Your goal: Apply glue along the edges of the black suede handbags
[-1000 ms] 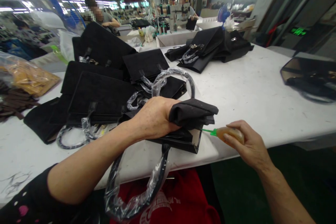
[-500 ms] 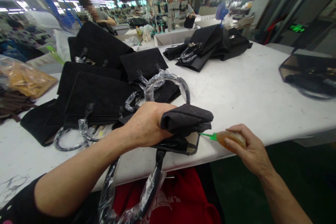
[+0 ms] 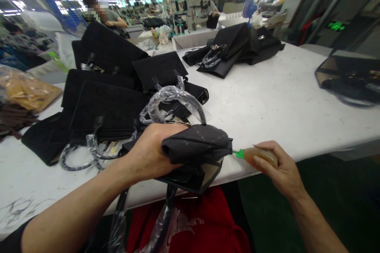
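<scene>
My left hand [image 3: 154, 152] is closed around a black handbag [image 3: 197, 144], its dark lining bunched up above the opening. One plastic-wrapped handle of the bag arches up behind the hand; another hangs below the table edge. In my right hand [image 3: 276, 164] is a squeezed glue bottle [image 3: 258, 157], amber-coloured with a green nozzle [image 3: 239, 153]. The nozzle points left at the right edge of the bag, and its tip is hidden at the lining. My left fingers are mostly covered by the fabric.
Several black bag pieces [image 3: 109, 106] with wrapped handles are piled at the left. More black bags [image 3: 231, 49] lie toward the back of the white table [image 3: 267, 99]. Another bag [image 3: 350, 79] sits at the right. A blue fan [image 3: 59, 8] and people [image 3: 103, 14] are beyond.
The handbag has shifted left and down with my left hand, tilting its opening more. My right hand stays nearly in place, and the nozzle tip now goes out of sight at the lining.
</scene>
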{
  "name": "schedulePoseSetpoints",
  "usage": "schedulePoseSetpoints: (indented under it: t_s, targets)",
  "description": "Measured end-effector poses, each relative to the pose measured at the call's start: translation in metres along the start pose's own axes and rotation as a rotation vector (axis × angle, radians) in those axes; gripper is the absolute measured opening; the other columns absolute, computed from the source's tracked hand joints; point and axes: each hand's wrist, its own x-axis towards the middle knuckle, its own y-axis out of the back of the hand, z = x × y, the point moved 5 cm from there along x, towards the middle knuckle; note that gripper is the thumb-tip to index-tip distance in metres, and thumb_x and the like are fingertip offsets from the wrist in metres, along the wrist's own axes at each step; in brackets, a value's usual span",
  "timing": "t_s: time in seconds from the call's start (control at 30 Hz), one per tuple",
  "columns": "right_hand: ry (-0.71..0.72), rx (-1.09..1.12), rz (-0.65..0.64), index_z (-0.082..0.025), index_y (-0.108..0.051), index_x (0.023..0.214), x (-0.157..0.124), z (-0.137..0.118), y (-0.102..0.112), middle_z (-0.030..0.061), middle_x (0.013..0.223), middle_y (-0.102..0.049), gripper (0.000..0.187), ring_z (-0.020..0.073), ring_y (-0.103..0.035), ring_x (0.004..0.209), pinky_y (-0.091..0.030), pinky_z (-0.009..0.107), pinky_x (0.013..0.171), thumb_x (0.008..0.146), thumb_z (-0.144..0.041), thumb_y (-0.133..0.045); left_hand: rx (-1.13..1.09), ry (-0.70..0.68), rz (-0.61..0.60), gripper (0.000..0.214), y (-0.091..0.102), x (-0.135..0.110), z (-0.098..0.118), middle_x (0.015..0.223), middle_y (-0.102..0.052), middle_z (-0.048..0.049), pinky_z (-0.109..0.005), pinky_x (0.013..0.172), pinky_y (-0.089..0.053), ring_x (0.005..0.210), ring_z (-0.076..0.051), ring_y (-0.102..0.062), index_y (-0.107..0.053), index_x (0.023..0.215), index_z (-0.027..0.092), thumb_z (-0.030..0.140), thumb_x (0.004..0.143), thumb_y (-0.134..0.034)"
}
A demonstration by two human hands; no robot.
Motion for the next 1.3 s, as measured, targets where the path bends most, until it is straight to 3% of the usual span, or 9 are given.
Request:
schedulePoseSetpoints:
  t_s: [0.17,0.3,0.47,0.67,0.8,0.93,1.07,1.23,1.3]
  targets:
    - [-0.051,0.058,-0.155,-0.025,-0.055,0.104,-0.003,-0.001,-0.009,0.0024,0.093,-0.059,0.029,0.0191,-0.058,0.078,-0.048,0.029,0.065,0.082,-0.041,-0.063,0.058,-0.106,0.011,0.009,-0.002,-0.014,-0.002,0.073,-0.067,-0.0034,-0.023,0.061,-0.047,0.067,-0.015,-0.063,-0.061,0.075,0.017,0.022,0.071,-0.054]
    - [-0.118,0.055,-0.050,-0.025,-0.056,0.102,-0.007,-0.005,-0.003,0.0013,0.091,-0.060,0.028,0.0185,-0.059,0.077,-0.049,0.028,0.065,0.081,-0.043,-0.064,0.073,-0.119,0.006,0.007,-0.002,-0.022,-0.008,0.069,-0.064,-0.0023,-0.022,0.061,-0.044,0.064,-0.014,-0.060,-0.058,0.073,0.017,0.024,0.072,-0.057]
    - [-0.157,0.117,-0.180,-0.025,-0.055,0.102,-0.018,-0.011,-0.009,0.0013,0.089,-0.063,0.027,0.0197,-0.060,0.079,-0.049,0.028,0.064,0.083,-0.044,-0.062,0.008,-0.150,-0.049,0.014,-0.004,-0.029,-0.005,0.083,-0.069,-0.0045,-0.020,0.070,-0.044,0.076,-0.015,-0.063,-0.063,0.087,0.015,0.024,0.077,-0.059]
    - [-0.110,-0.039,0.017,-0.026,-0.056,0.103,-0.025,-0.008,-0.002,0.0016,0.091,-0.061,0.028,0.0188,-0.059,0.075,-0.048,0.030,0.065,0.082,-0.042,-0.063,-0.047,-0.101,-0.078,0.018,-0.006,-0.037,-0.006,0.087,-0.070,-0.0049,-0.020,0.073,-0.045,0.080,-0.015,-0.064,-0.065,0.092,0.015,0.026,0.081,-0.055]
    - [-0.013,-0.070,-0.073,-0.026,-0.055,0.105,-0.025,-0.010,-0.007,0.0025,0.095,-0.059,0.027,0.0190,-0.058,0.077,-0.048,0.030,0.066,0.083,-0.040,-0.062,-0.046,-0.092,-0.056,0.018,-0.006,-0.040,-0.007,0.088,-0.070,-0.0042,-0.021,0.075,-0.046,0.081,-0.015,-0.065,-0.065,0.092,0.016,0.025,0.078,-0.058]
    - [0.026,-0.116,0.044,-0.027,-0.056,0.104,-0.026,-0.011,-0.001,0.0024,0.099,-0.057,0.026,0.0196,-0.058,0.083,-0.047,0.031,0.071,0.083,-0.039,-0.063,-0.023,-0.089,-0.060,0.018,-0.009,-0.040,-0.009,0.083,-0.070,-0.0042,-0.022,0.071,-0.047,0.078,-0.016,-0.064,-0.065,0.088,0.016,0.026,0.075,-0.060]
    - [0.000,-0.055,-0.105,-0.028,-0.055,0.106,-0.031,-0.007,-0.006,0.0013,0.097,-0.058,0.026,0.0181,-0.058,0.079,-0.047,0.029,0.068,0.084,-0.039,-0.061,0.000,-0.061,-0.071,0.018,-0.009,-0.041,-0.011,0.085,-0.070,-0.0040,-0.022,0.070,-0.046,0.077,-0.016,-0.064,-0.066,0.089,0.016,0.027,0.075,-0.061]
    - [-0.085,-0.013,0.006,-0.028,-0.056,0.103,-0.036,-0.007,0.000,0.0001,0.095,-0.060,0.025,0.0173,-0.058,0.080,-0.047,0.026,0.066,0.083,-0.041,-0.063,-0.032,-0.024,-0.069,0.022,-0.009,-0.046,-0.014,0.091,-0.071,-0.0037,-0.023,0.076,-0.047,0.083,-0.018,-0.065,-0.067,0.095,0.018,0.027,0.075,-0.061]
    - [-0.120,0.031,-0.045,-0.028,-0.056,0.103,-0.039,-0.009,-0.005,0.0000,0.093,-0.060,0.026,0.0175,-0.059,0.078,-0.047,0.026,0.065,0.083,-0.043,-0.062,-0.045,0.009,-0.058,0.025,-0.011,-0.048,-0.015,0.094,-0.072,-0.0033,-0.024,0.078,-0.048,0.085,-0.019,-0.065,-0.068,0.098,0.020,0.029,0.075,-0.060]
